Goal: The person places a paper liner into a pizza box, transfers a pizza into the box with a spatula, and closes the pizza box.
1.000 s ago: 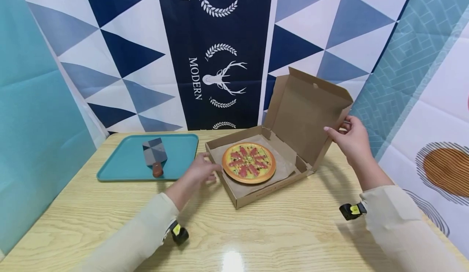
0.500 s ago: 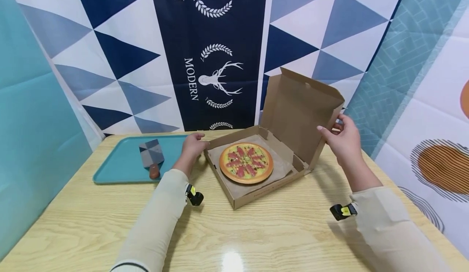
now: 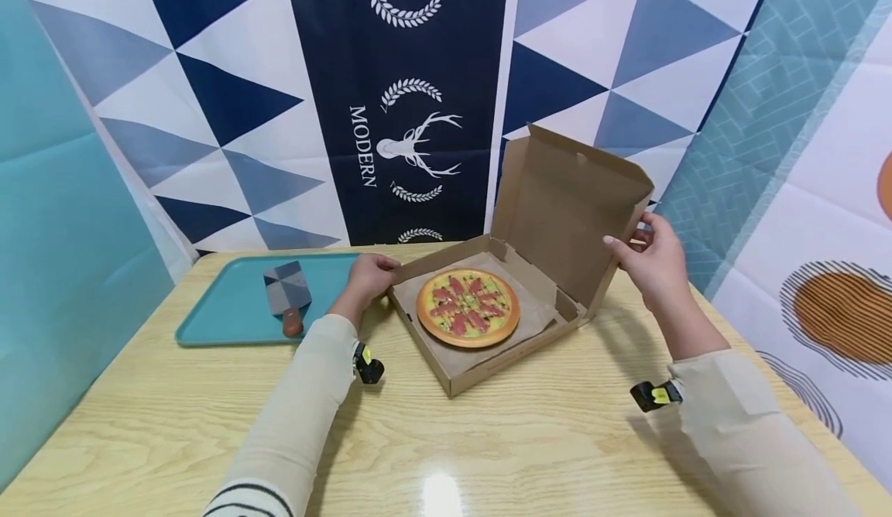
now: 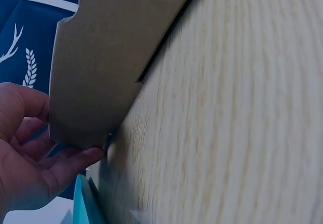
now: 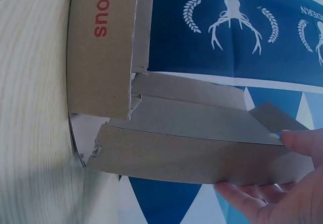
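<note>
An open cardboard pizza box (image 3: 488, 370) sits on the wooden table, its lid (image 3: 571, 207) tilted up and back to the right. Inside it, on brown paper, lies a round pizza (image 3: 468, 308) with red strips on top. My left hand (image 3: 369, 277) holds the box at its far left corner; in the left wrist view the fingers (image 4: 75, 163) reach under that corner and the thumb is at its edge. With thumb and fingers, my right hand (image 3: 658, 261) grips the lid's right side, as the right wrist view also shows around the side flap (image 5: 192, 158).
Left of the box is a teal tray (image 3: 216, 308), partly behind my left arm. On it lies a pizza server (image 3: 287, 292) with a metal blade and brown handle, the handle toward me. A patterned cloth (image 3: 418, 53) hangs close behind the table.
My left hand has moved from the box's left side back to its far left corner and taken hold there. The right hand keeps its grip on the lid.
</note>
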A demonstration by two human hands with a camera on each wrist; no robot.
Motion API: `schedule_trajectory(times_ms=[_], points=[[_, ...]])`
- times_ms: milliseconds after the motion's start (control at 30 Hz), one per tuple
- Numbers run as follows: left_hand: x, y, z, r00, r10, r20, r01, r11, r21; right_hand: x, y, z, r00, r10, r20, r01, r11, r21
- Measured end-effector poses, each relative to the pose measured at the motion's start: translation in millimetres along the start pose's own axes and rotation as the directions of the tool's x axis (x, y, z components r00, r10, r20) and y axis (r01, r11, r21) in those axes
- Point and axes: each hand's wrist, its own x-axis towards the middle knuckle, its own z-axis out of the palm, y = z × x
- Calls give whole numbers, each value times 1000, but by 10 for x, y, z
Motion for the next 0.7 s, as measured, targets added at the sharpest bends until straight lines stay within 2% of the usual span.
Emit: schedule_trajectory(times_ms=[300,467,700], points=[[-156,53,-37,1000,-24,-7,24,997,75,185,37,-6,997,-11,76,11,1000,-1],[-292,75,-54,1000,11,-18,-9,991,134,269,67,-17,993,-20,116,22,1000,-14],[-491,79,-90,998,59,34,-64,980,189,419,91,7,982,-52,184,54,999,-9]])
